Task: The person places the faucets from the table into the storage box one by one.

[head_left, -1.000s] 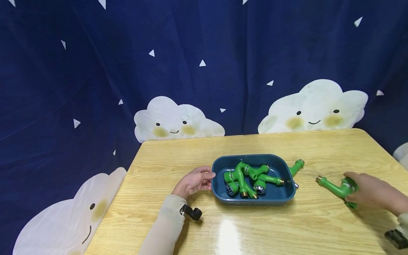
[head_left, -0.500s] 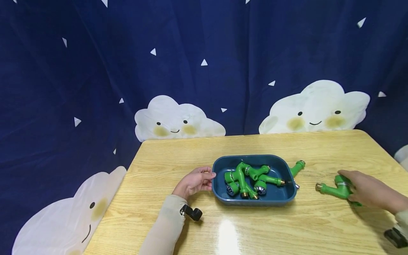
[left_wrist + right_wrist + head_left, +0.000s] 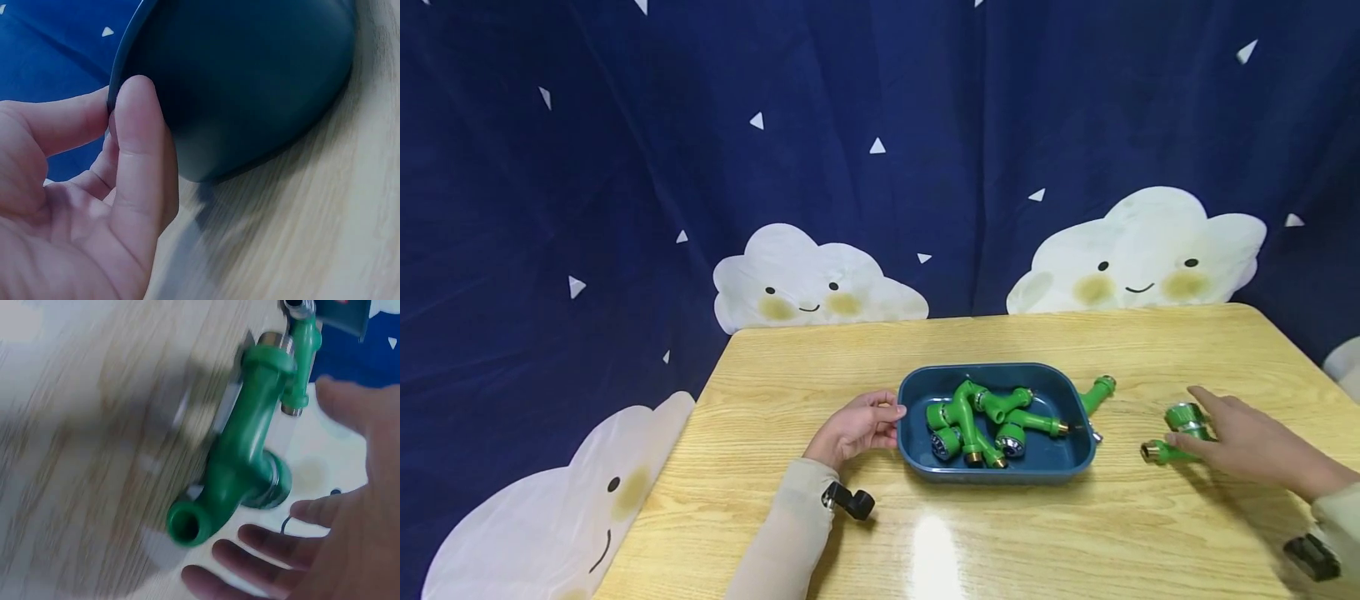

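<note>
My left hand (image 3: pixel 859 431) pinches the left rim of a dark blue plastic bin (image 3: pixel 1000 477); in the left wrist view the thumb and fingers (image 3: pixel 139 125) lie on either side of the bin wall (image 3: pixel 262 81). Several green plastic taps (image 3: pixel 964 412) with brass threaded ends lie jumbled inside. At the right, another green tap (image 3: pixel 1184 417) rests on the table with its round cap upward. Over and beside it is my right hand (image 3: pixel 1247 442), thumb and fingers spread. The right wrist view has this tap (image 3: pixel 240 444) apart from the fingers (image 3: pixel 262 550), its open spout toward the camera.
One more green tap (image 3: pixel 1099 395) lies on the table just behind the bin's right end. The wooden table (image 3: pixel 820 358) runs back to a dark blue curtain (image 3: pixel 850 100) printed with clouds and triangles.
The right hand has turned the tap from tilted to cap-up on the table and let go, its fingers now spread. The left hand and bin have not moved.
</note>
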`<move>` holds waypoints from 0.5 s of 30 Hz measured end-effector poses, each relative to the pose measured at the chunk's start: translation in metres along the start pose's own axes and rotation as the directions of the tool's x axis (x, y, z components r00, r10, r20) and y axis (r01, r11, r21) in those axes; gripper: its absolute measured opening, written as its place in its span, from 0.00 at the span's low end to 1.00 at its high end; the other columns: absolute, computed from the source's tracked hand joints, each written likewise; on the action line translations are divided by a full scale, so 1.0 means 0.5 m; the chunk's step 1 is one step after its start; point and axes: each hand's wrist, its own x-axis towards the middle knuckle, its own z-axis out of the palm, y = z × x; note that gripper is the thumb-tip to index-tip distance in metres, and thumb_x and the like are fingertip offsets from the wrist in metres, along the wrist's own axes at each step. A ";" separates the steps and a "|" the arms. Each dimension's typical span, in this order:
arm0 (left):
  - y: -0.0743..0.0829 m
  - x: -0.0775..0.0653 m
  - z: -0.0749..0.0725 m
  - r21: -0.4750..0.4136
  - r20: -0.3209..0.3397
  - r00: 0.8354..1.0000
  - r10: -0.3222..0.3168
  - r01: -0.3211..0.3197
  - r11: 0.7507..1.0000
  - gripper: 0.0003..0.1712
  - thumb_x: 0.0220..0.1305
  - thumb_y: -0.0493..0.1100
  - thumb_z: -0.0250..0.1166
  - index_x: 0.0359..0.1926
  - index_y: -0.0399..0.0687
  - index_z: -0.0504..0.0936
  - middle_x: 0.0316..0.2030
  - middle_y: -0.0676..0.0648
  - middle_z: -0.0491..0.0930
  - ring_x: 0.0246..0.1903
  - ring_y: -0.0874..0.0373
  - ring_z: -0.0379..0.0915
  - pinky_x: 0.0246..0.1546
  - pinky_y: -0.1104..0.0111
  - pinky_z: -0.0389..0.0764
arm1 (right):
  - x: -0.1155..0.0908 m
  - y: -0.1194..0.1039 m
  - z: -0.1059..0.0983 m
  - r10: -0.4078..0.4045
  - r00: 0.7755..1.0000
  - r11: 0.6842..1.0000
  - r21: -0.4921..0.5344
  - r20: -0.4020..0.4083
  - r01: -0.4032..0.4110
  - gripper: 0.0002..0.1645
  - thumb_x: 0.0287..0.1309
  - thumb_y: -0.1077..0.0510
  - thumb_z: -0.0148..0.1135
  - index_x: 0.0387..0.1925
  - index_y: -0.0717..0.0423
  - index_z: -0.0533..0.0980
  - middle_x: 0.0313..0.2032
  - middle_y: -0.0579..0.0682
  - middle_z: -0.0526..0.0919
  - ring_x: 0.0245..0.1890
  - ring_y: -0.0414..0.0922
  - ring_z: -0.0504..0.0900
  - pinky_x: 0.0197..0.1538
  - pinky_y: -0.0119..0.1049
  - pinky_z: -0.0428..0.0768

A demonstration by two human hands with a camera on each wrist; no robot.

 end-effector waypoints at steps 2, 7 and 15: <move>-0.001 0.000 0.001 0.000 0.005 1.000 0.003 -0.003 1.000 0.08 0.70 0.37 0.57 0.32 0.51 0.70 0.20 0.54 0.77 0.21 0.64 0.75 0.24 0.76 0.84 | -0.003 -0.012 0.001 0.043 0.998 0.999 0.028 0.043 -0.044 0.62 0.64 0.31 0.56 0.65 0.86 0.50 0.52 0.89 0.66 0.46 0.79 0.74 0.40 0.64 0.79; -0.003 0.000 0.004 -0.002 0.008 1.000 0.004 -0.003 1.000 0.08 0.71 0.36 0.57 0.33 0.51 0.70 0.21 0.54 0.77 0.21 0.64 0.76 0.25 0.75 0.84 | -0.010 -0.033 0.008 0.080 0.994 0.995 0.057 0.077 -0.085 0.66 0.58 0.26 0.58 0.66 0.82 0.50 0.47 0.86 0.69 0.41 0.74 0.77 0.36 0.59 0.80; 0.001 -0.006 0.007 0.002 -0.031 1.000 0.005 -0.005 1.000 0.09 0.70 0.35 0.56 0.33 0.51 0.69 0.21 0.53 0.76 0.21 0.64 0.75 0.25 0.75 0.84 | 0.003 -0.051 -0.004 0.084 0.995 0.996 0.025 0.059 -0.086 0.68 0.49 0.26 0.66 0.63 0.80 0.54 0.42 0.82 0.74 0.38 0.75 0.77 0.33 0.61 0.80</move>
